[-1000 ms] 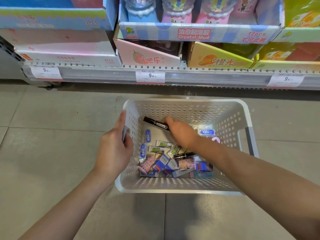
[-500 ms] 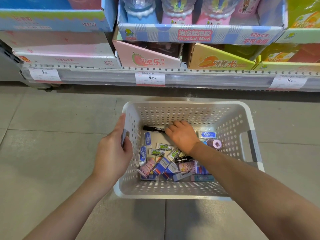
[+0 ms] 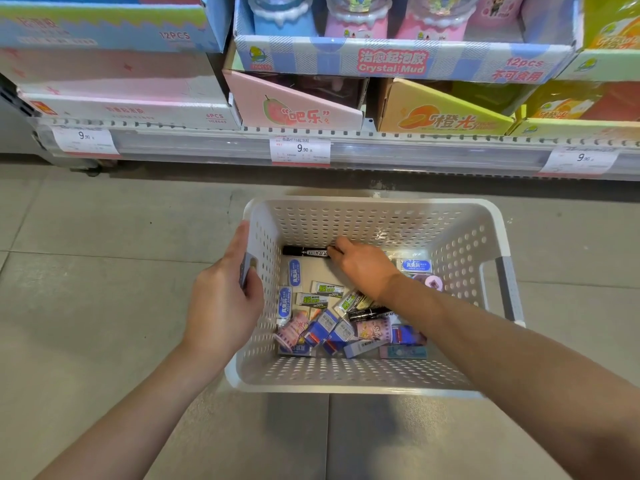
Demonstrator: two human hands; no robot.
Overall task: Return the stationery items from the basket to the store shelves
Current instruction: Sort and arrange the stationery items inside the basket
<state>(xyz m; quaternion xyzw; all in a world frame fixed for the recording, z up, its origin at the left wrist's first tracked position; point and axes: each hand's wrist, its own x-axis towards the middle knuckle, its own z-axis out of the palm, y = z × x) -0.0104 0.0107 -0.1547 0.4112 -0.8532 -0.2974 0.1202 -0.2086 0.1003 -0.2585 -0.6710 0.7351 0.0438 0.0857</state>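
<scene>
A white perforated basket (image 3: pixel 346 388) stands on the tiled floor below the store shelf (image 3: pixel 415 150). My left hand (image 3: pixel 221 306) grips the grey handle on its left wall. My right hand (image 3: pixel 363 268) reaches inside to the far end, where its fingertips pinch the right end of a black marker (image 3: pixel 304 251) lying flat along the back wall. Several small packets lie in the basket: blue-and-white erasers (image 3: pixel 294 273), green-labelled packets (image 3: pixel 327 289), pink rolls (image 3: pixel 374 329) and a second black marker (image 3: pixel 367 312) under my forearm.
On the shelf stand display boxes: a pink one (image 3: pixel 298 105), an orange one (image 3: pixel 440 116) and a blue Crystal Mud tray (image 3: pixel 391 60). Price tags (image 3: pixel 300 148) hang along its edge. The basket's right handle (image 3: pixel 507 289) is free. Grey tiles surround the basket.
The black marker, held tilted up a second ago, now lies flat at the basket's back wall. My right hand has stayed at its right end. The view has shifted slightly.
</scene>
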